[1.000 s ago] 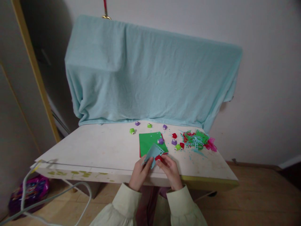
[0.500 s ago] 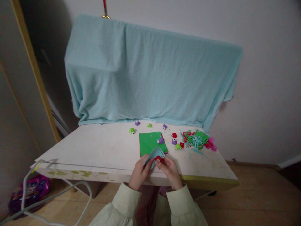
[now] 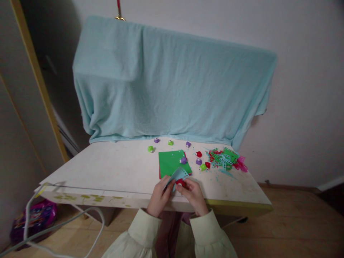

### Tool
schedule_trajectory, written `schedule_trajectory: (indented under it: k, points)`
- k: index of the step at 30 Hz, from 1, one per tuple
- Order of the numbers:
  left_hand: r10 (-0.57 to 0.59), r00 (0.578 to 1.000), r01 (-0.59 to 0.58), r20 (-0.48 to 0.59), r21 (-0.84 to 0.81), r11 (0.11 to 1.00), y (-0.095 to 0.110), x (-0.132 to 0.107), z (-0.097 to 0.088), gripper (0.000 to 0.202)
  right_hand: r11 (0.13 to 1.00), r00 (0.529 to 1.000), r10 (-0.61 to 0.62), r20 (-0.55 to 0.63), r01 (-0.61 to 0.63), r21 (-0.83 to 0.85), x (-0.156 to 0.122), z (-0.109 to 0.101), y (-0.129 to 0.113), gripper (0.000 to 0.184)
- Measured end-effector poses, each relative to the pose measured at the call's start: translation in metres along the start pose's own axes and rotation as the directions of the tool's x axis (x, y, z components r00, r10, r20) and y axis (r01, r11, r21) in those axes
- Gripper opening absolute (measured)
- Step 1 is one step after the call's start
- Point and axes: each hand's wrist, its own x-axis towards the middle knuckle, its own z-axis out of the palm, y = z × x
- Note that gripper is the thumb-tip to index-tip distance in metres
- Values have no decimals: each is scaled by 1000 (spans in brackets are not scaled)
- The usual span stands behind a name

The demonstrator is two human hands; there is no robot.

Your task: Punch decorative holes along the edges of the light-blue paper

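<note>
My left hand (image 3: 159, 196) pinches a light blue paper sheet (image 3: 178, 175) with punched holes along its edge, at the table's near edge. My right hand (image 3: 194, 195) is closed around a small red paper punch (image 3: 180, 183) set against that sheet. Just beyond lies a green paper square (image 3: 172, 162) stacked on a red sheet, with a small purple punch (image 3: 183, 160) resting on it.
Several small green, purple and red punches (image 3: 199, 162) dot the white table (image 3: 113, 168). A pile of cut paper scraps (image 3: 224, 159) lies at the right. A light blue cloth (image 3: 166, 82) drapes something behind. Cables (image 3: 61, 224) and a purple bag (image 3: 34, 216) are on the floor left.
The blue sheet has tilted lower and the red punch has slid further onto its edge. My hands have drawn slightly closer together.
</note>
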Motion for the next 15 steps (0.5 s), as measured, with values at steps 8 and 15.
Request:
schedule_trajectory:
  k: [8,15]
  points:
    - [14,998,-14,55,8,1000,3,0,-2,24,999,999,-43,-13,43,11,2,0,2,27]
    - [24,997,-25,76,16,1000,4,1,-3,26,1000,1000,-13,-21,13,0,1,0,3,30]
